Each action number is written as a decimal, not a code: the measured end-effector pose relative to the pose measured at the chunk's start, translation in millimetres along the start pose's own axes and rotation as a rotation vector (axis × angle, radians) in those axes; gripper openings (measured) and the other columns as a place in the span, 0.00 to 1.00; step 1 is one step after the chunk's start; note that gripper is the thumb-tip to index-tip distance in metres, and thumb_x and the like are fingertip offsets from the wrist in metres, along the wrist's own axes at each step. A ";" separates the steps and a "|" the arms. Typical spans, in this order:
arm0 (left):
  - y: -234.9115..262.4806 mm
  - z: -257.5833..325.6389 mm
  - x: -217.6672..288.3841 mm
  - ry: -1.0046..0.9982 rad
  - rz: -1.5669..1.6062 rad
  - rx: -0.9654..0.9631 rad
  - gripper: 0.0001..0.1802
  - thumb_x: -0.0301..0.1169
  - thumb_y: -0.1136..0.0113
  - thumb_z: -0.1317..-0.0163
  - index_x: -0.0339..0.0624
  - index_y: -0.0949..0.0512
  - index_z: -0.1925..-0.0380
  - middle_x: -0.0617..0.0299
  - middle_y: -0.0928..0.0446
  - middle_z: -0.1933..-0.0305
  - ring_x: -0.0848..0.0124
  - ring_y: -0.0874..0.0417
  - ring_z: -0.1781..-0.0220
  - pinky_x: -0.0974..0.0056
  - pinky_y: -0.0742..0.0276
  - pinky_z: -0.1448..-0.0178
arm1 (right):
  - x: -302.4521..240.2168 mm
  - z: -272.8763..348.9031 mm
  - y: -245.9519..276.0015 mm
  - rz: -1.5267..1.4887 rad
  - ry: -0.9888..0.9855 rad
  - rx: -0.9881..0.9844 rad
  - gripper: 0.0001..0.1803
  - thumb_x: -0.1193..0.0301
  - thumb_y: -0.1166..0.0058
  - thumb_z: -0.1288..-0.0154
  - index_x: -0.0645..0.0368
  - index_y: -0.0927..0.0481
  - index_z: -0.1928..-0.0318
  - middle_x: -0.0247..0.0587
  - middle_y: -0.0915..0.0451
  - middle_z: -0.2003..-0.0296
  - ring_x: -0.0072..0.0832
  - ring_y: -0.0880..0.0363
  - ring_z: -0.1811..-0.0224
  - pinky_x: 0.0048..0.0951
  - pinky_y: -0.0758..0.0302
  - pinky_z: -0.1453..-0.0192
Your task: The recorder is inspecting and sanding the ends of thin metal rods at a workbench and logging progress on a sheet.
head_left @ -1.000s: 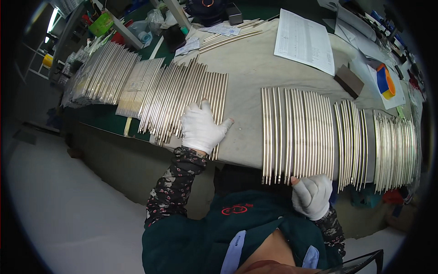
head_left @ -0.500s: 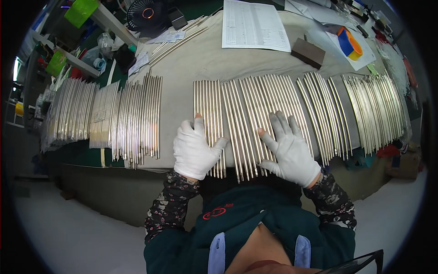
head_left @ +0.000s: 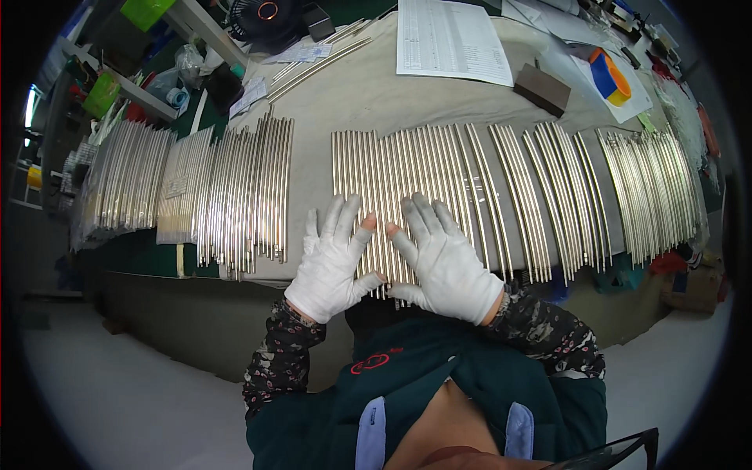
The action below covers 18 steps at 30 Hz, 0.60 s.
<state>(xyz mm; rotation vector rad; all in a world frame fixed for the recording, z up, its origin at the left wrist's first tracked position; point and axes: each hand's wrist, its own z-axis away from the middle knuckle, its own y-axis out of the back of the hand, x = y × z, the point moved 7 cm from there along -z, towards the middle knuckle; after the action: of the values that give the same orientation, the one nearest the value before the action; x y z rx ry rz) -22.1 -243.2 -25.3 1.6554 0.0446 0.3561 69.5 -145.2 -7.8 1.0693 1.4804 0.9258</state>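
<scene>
A row of slim shiny metal rods (head_left: 415, 164) lies side by side on the grey cloth, their ends pointing toward me and away. My left hand (head_left: 330, 262), in a white glove with a bare index fingertip, rests flat at the left edge of this row, fingers spread. Close beside it, my right hand (head_left: 448, 266), gloved the same way, lies spread over the rods with its fingers pointing away from me. Both thumbs reach in near the rods' near ends. Palms and gloves hide part of the rods beneath. Neither hand grips anything.
More rods (head_left: 568, 188) lie in bunches to the right, with another bunch (head_left: 650, 196) beyond. Leftward are loose rods (head_left: 262, 188) and bagged rods (head_left: 125, 176). Behind sit a printed sheet (head_left: 450, 43), a dark brown block (head_left: 542, 89), a tape roll (head_left: 611, 78) and a fan (head_left: 266, 19).
My right hand has moved left, close to my left hand. The middle rods now sit tighter together on the left, with several rods standing apart to the right. The view has shifted slightly.
</scene>
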 end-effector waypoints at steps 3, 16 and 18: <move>6.0 1.9 30.4 -0.063 0.031 -0.063 0.56 0.67 0.46 0.53 0.48 0.50 0.30 0.39 0.52 0.29 0.43 0.55 0.26 0.35 0.68 0.29 | 5.9 17.4 16.3 -0.116 0.020 0.014 0.46 0.44 0.41 0.51 0.65 0.35 0.40 0.65 0.39 0.40 0.57 0.45 0.33 0.54 0.50 0.30; -7.2 -9.8 64.3 -0.210 -0.021 -0.037 0.51 0.62 0.47 0.51 0.49 0.49 0.32 0.41 0.44 0.33 0.42 0.44 0.31 0.37 0.54 0.32 | 31.8 71.2 22.7 -0.001 -0.140 -0.126 0.54 0.42 0.36 0.58 0.58 0.41 0.34 0.69 0.43 0.39 0.65 0.47 0.35 0.57 0.50 0.31; -9.3 -7.6 60.1 -0.199 -0.075 -0.036 0.47 0.66 0.59 0.43 0.50 0.50 0.30 0.39 0.44 0.33 0.41 0.43 0.32 0.36 0.53 0.32 | 33.4 71.7 35.5 -0.171 -0.042 0.033 0.51 0.44 0.38 0.54 0.59 0.41 0.35 0.68 0.42 0.40 0.63 0.45 0.36 0.57 0.47 0.32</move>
<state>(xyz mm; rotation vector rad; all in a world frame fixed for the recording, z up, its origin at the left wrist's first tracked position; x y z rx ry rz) 34.7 -220.4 -21.5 1.6410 -0.0489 0.1333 143.6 -101.7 4.1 0.9630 1.5306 0.7569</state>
